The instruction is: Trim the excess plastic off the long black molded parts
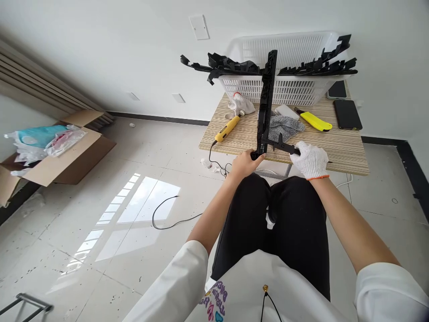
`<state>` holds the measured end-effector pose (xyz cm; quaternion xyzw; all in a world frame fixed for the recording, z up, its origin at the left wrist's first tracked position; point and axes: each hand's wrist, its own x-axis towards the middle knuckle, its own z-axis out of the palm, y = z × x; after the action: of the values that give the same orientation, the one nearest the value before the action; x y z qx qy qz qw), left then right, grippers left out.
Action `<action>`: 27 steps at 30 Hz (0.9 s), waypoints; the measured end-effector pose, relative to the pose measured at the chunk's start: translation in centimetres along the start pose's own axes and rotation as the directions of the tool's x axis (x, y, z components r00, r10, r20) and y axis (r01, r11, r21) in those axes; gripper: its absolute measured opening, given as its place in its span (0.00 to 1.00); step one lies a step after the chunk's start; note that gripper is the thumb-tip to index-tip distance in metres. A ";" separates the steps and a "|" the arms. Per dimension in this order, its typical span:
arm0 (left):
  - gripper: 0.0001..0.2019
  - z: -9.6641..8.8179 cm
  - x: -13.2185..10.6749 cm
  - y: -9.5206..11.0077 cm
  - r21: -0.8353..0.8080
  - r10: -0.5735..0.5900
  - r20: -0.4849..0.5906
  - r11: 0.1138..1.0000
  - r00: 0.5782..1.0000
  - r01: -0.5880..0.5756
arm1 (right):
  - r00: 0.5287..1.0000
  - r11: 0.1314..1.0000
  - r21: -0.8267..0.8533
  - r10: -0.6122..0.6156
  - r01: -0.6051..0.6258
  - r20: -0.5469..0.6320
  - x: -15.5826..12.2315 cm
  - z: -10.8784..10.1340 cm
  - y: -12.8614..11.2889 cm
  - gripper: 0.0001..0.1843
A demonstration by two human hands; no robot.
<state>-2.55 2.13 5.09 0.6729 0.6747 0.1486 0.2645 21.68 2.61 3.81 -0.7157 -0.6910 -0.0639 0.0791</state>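
Observation:
My bare left hand (246, 163) grips the near end of a long black plastic part (267, 103) that rises up and away over the small wooden table (342, 150). My right hand (311, 159), in a white knit glove, is closed on the short side arm of the same part near its lower end. Both hands sit at the table's front edge, above my knees.
A white slatted basket (284, 89) at the table's back holds more black plastic parts (231, 66). On the table lie a yellow powered tool (228, 128) with a cord, a yellow knife (317, 121), a grey cloth (284, 126), a spare glove (241, 105) and two phones (346, 114). An open cardboard box (56, 156) stands on the floor at left.

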 end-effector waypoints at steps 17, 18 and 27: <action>0.23 -0.1 0.5 -0.1 -0.130 0.053 0.032 0.990 0.998 -0.049 | 0.999 1.000 0.017 -0.025 0.026 -0.028 0.0 0.1 -0.1 0.20; 0.22 -0.1 0.5 -0.1 -0.138 0.049 0.033 0.989 0.998 -0.044 | 0.999 1.000 0.019 -0.023 0.024 -0.038 0.0 0.1 -0.1 0.20; 0.20 -1.7 -0.1 1.3 -0.033 -0.004 0.142 0.999 0.990 0.008 | 0.999 0.998 0.045 -0.045 0.046 -0.015 -0.2 -0.3 -0.3 0.20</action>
<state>-2.45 2.42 7.24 0.6752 0.6536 0.1107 0.3234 21.41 2.36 4.10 -0.6972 -0.7079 -0.0549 0.0987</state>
